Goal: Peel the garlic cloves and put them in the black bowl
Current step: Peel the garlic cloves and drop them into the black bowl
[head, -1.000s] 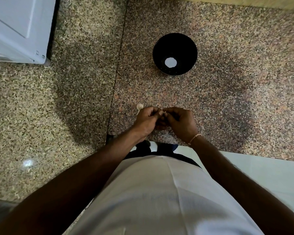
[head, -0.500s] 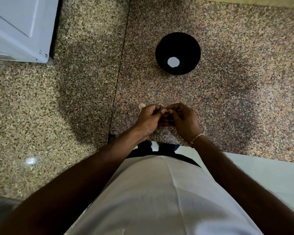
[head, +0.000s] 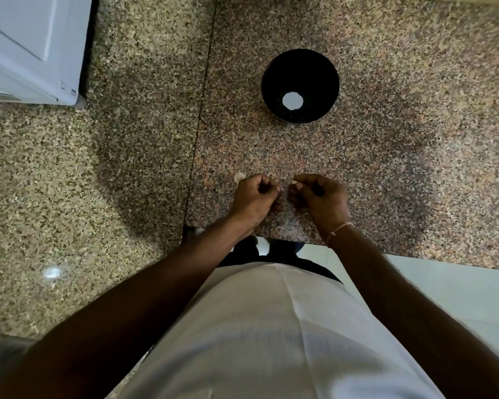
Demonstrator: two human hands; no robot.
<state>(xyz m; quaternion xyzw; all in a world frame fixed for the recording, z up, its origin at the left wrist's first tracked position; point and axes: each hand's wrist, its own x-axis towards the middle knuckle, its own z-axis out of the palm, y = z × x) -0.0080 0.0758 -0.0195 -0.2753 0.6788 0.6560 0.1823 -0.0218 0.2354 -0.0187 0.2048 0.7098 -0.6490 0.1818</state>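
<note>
The black bowl (head: 324,74) stands on the speckled stone counter (head: 386,145), well beyond my hands. Only a round white glint shows at its bottom. A pale garlic clove (head: 239,177) lies on the counter, touching the far side of my left hand (head: 254,198). My left hand's fingers are curled, thumb against fingertips, pinching something small that is mostly hidden. My right hand (head: 320,200) is curled the same way a short gap to the right, its thumb and fingertips pinched together. What each pinches is too small to make out clearly.
A white appliance (head: 32,47) sits at the far left corner of the counter. A seam (head: 202,110) runs down the stone between two slabs. The counter's front edge (head: 415,257) lies just behind my wrists, with white floor below.
My hands were pressed together working on one small thing; now they have pulled apart sideways, leaving a gap between them. The bowl and the loose clove have not moved.
</note>
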